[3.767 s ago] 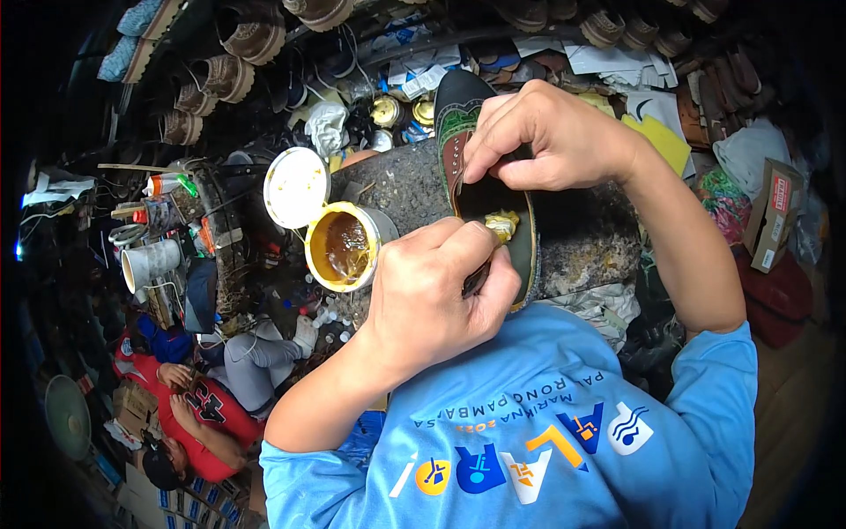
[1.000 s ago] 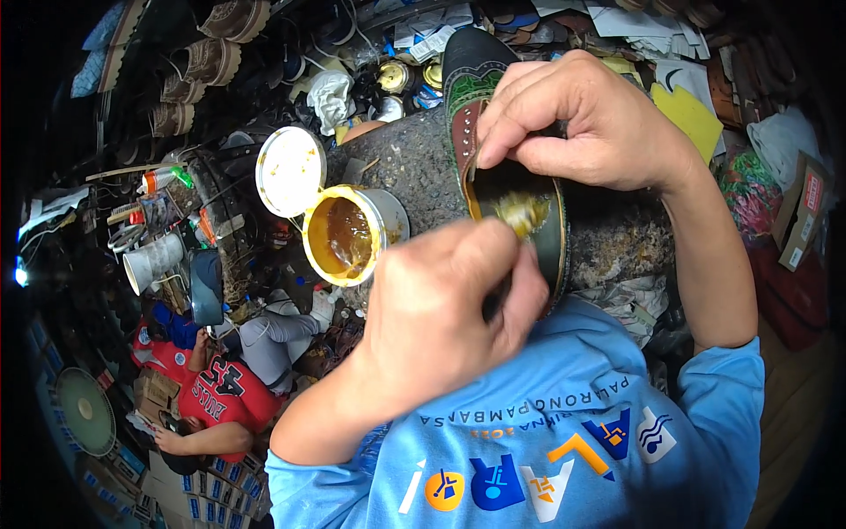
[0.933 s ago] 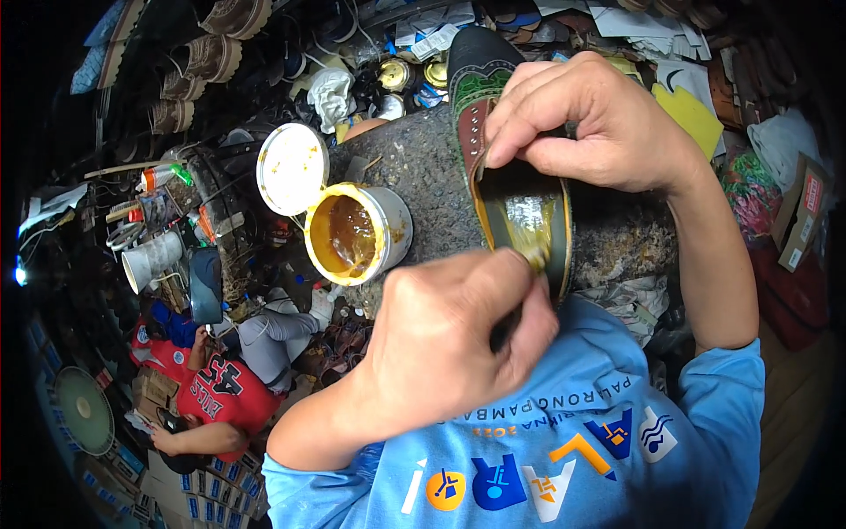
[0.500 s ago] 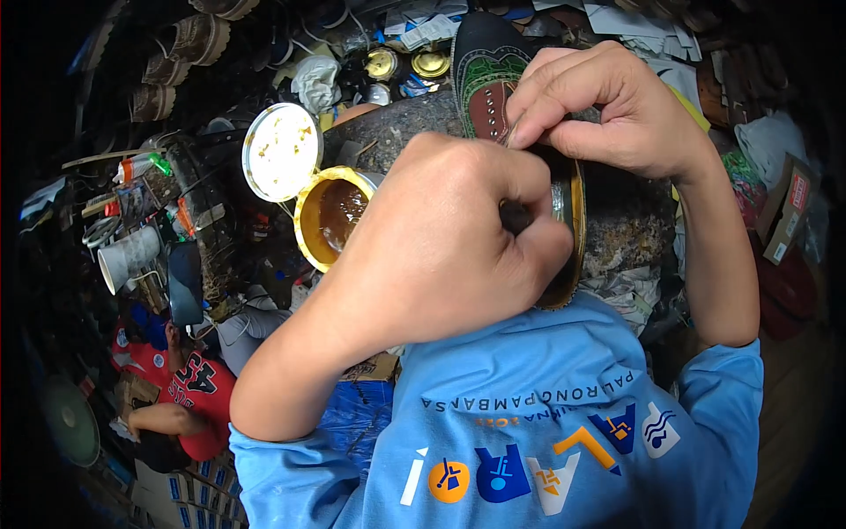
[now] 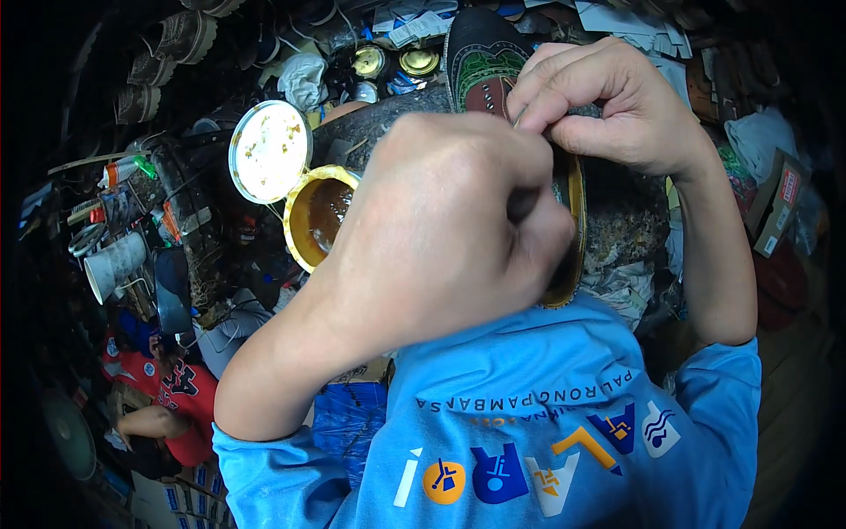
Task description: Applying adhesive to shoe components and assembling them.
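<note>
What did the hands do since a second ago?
The left hand moved up along the shoe, toward its toe. Now it hides much of the shoe's opening and part of the tub; I can't see what it holds. The right hand still pinches the shoe's edge. The tub's lid stayed open.

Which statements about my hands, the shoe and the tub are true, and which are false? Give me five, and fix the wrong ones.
1. The right hand pinches the edge of the shoe. True.
2. The tub stands to the right of the shoe. False: it stands to the left of it.
3. The left hand hides part of the shoe from view. True.
4. The lid is shut over the tub. False: it is swung open, leaving the brown contents in view.
5. The toe of the shoe points toward the wearer. False: it points away.
</note>
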{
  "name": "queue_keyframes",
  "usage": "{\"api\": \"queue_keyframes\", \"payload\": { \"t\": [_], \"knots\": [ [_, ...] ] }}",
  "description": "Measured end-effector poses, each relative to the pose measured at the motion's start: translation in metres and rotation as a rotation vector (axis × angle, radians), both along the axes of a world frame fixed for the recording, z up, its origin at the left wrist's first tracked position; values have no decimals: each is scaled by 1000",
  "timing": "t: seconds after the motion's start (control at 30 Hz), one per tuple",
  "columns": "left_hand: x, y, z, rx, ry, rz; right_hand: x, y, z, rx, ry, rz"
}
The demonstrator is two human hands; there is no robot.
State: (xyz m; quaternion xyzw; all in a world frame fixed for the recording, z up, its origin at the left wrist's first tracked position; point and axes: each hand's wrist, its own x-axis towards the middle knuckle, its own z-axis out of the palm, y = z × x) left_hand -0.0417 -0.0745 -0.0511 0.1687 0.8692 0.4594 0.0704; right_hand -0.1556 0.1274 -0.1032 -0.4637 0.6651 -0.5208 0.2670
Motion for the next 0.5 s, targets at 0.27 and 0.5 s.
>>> {"api": "queue_keyframes", "payload": {
  "t": [0.27,0.5],
  "knots": [
    [13,1,6,107,-193,-153,2,-3,0,-21,3,7],
    [15,1,6,162,-269,-171,2,-4,-5,-78,16,1]
  ]
}}
